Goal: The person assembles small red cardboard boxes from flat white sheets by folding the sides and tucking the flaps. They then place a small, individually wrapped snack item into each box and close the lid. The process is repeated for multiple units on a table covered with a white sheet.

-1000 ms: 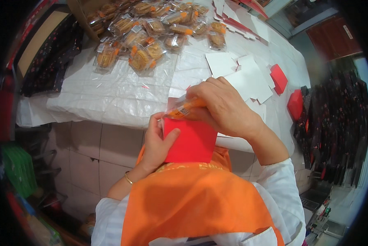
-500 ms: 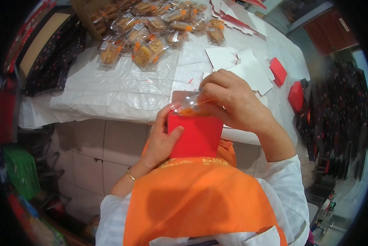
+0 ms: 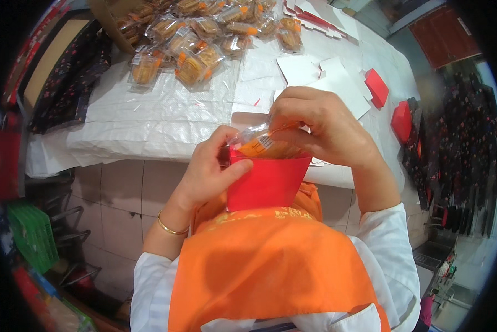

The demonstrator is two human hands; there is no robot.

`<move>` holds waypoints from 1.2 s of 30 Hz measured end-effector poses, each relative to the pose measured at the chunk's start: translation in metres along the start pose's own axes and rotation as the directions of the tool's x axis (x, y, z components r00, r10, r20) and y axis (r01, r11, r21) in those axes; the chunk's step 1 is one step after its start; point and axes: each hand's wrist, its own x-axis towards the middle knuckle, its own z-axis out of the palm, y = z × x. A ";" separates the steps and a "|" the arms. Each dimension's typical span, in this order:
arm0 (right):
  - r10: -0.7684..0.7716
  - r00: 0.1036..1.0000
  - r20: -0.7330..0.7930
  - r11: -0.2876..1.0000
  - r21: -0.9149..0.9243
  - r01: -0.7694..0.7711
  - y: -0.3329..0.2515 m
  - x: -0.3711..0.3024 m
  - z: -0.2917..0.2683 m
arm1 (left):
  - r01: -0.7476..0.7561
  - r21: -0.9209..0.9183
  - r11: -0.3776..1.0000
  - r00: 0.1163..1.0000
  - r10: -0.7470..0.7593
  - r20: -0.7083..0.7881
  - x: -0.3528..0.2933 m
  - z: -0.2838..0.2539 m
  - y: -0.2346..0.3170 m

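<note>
While your left hand grips the red box, your right hand pinches the packet — aslant at its top edge.

Packet in my right hand: white label with dark bars, too small for me to read.
Heaped packets: pale labels on a few, blurred.
My orange apron: yellow lettering along the creased edge, part of it showing.
Reddish-brown panel: white strip, unreadable.
</note>
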 end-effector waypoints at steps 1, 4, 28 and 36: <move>-0.008 1.000 -0.006 0.999 -0.038 0.007 0.000 -0.001 -0.002 | 0.017 -0.019 1.000 1.000 -0.017 -0.018 -0.002 0.001 0.001; -0.059 0.998 0.027 0.985 -0.163 0.063 -0.008 -0.002 -0.002 | -0.009 0.086 0.996 1.000 0.012 -0.028 -0.001 0.003 0.002; 0.083 0.954 -0.289 0.875 0.480 0.069 0.082 -0.082 0.069 | -0.136 0.107 0.985 0.946 0.161 -0.281 -0.017 0.023 -0.052; 0.406 0.849 -0.339 0.477 0.871 0.120 0.075 -0.090 0.140 | -0.072 0.078 0.994 0.950 0.092 -0.298 -0.017 0.029 -0.054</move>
